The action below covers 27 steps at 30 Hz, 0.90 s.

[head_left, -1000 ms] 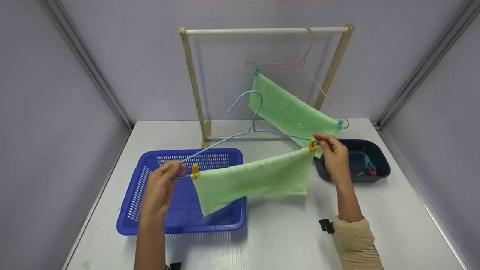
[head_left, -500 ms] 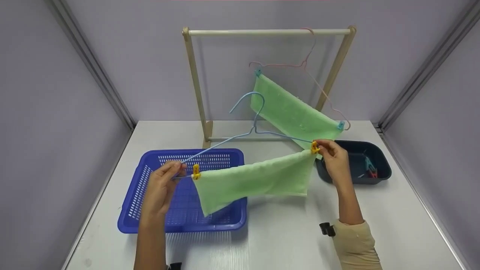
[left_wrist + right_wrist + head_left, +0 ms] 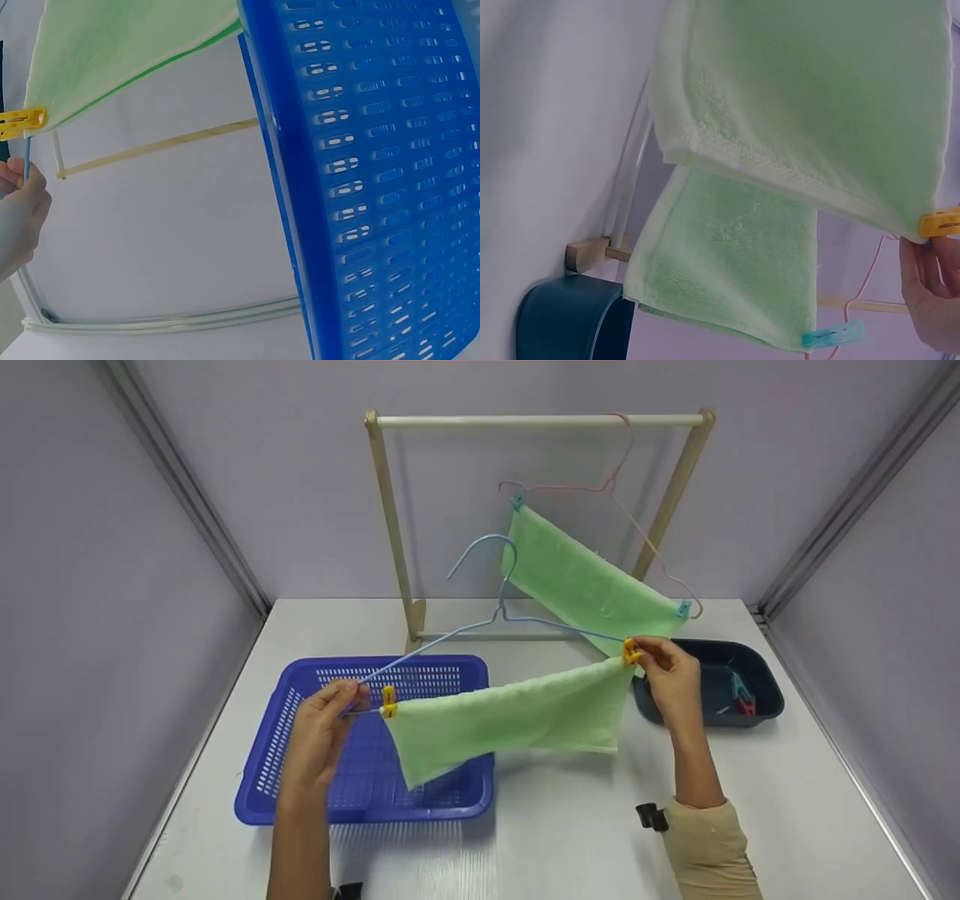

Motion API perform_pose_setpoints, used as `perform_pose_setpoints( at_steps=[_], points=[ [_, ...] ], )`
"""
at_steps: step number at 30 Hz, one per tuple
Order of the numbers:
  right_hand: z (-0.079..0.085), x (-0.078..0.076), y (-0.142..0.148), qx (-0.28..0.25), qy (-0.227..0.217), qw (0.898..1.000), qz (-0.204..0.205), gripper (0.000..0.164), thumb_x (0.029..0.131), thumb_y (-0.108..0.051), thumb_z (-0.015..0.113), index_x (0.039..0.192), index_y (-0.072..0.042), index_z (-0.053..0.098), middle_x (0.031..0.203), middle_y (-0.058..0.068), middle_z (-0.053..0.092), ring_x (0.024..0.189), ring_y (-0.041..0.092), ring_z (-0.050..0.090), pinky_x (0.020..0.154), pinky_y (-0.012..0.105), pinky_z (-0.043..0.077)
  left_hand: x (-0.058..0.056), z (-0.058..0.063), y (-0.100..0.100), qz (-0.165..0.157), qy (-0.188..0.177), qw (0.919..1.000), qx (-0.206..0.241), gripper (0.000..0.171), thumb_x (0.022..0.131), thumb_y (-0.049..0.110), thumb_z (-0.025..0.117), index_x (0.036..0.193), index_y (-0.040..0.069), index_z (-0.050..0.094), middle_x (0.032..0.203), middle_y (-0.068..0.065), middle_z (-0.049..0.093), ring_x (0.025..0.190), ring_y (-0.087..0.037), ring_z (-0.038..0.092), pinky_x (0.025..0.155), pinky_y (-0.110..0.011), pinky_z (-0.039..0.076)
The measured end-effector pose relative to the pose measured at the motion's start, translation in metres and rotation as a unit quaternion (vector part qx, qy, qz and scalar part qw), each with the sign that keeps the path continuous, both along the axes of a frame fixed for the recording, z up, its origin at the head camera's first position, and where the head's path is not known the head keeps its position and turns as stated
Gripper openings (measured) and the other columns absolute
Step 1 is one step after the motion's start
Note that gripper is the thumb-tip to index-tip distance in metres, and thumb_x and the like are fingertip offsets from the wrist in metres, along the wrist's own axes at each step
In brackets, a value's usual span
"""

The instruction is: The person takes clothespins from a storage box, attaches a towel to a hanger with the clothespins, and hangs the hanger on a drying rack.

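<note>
A blue wire hanger [image 3: 454, 634] is held up over the table, hook upward. From its lower bar hangs a light green towel [image 3: 510, 716], fastened by a yellow clothespin [image 3: 388, 702] at the left and another yellow clothespin [image 3: 629, 651] at the right. My left hand [image 3: 319, 735] pinches the hanger's left corner. At the right end, my right hand [image 3: 671, 679] pinches the yellow clothespin between thumb and index finger, beside the towel's corner. The right wrist view shows those fingertips right at the clothespin [image 3: 939, 223], close to the towel's edge [image 3: 817, 112].
Behind stands a drying rack [image 3: 525, 421] bearing a pink hanger [image 3: 562, 488] with a second green towel [image 3: 585, 577] on teal clothespins. A blue basket [image 3: 364, 815] sits beneath the left side. A dark tray [image 3: 720, 649] at the right holds loose clothespins [image 3: 741, 694].
My right fingers have shifted from the hanger's right end onto the yellow clothespin. The blue hanger's hook has tipped slightly left and up. My left hand keeps its grip.
</note>
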State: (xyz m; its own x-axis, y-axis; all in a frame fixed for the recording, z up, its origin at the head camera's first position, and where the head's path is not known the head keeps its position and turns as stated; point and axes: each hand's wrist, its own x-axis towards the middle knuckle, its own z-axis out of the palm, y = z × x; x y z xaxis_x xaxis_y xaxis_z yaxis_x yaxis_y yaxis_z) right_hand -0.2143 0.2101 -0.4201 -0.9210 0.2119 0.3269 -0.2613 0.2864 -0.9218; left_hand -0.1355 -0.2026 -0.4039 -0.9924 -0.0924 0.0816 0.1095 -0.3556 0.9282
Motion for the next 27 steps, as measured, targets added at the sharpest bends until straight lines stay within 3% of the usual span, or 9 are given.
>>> perform_pose_setpoints(
  at_steps=[9, 19, 23, 27],
  points=[
    [-0.001, 0.002, 0.002, 0.011, 0.039, 0.999, -0.01, 0.016, 0.086, 0.006, 0.058, 0.101, 0.006, 0.065, 0.098, 0.013, 0.065, 0.089, 0.01, 0.061, 0.072, 0.019, 0.048, -0.005, -0.006, -0.001, 0.026, 0.003, 0.9968, -0.076, 0.016, 0.096, 0.008, 0.049, 0.092, 0.001, 0.063, 0.09, -0.008, 0.059, 0.091, -0.022, 0.057, 0.087, -0.031, 0.044],
    [0.001, 0.006, 0.001, -0.024, 0.031, 0.999, 0.0, 0.016, 0.086, 0.009, 0.056, 0.099, 0.008, 0.065, 0.098, 0.016, 0.064, 0.089, 0.012, 0.06, 0.075, 0.02, 0.048, -0.007, -0.01, -0.006, 0.01, -0.003, 0.9956, -0.093, 0.019, 0.097, 0.01, 0.046, 0.101, -0.005, 0.056, 0.096, -0.012, 0.058, 0.098, -0.03, 0.056, 0.091, -0.036, 0.042],
    [0.01, 0.012, -0.003, -0.026, 0.033, 0.999, 0.003, 0.015, 0.086, 0.011, 0.056, 0.099, 0.011, 0.064, 0.097, 0.018, 0.064, 0.087, 0.01, 0.06, 0.075, 0.02, 0.048, -0.006, -0.011, -0.007, -0.001, -0.001, 0.9958, -0.091, 0.019, 0.098, 0.008, 0.039, 0.105, -0.005, 0.05, 0.1, -0.014, 0.056, 0.1, -0.027, 0.057, 0.098, -0.043, 0.034],
    [0.02, 0.018, -0.008, -0.019, 0.036, 0.999, 0.003, 0.015, 0.086, 0.012, 0.055, 0.098, 0.013, 0.063, 0.096, 0.02, 0.064, 0.087, 0.009, 0.06, 0.075, 0.019, 0.048, -0.005, -0.011, -0.009, -0.019, 0.024, 0.9966, -0.077, 0.018, 0.097, 0.005, 0.034, 0.105, -0.005, 0.047, 0.106, -0.018, 0.05, 0.104, -0.028, 0.055, 0.102, -0.048, 0.025]
  ],
)
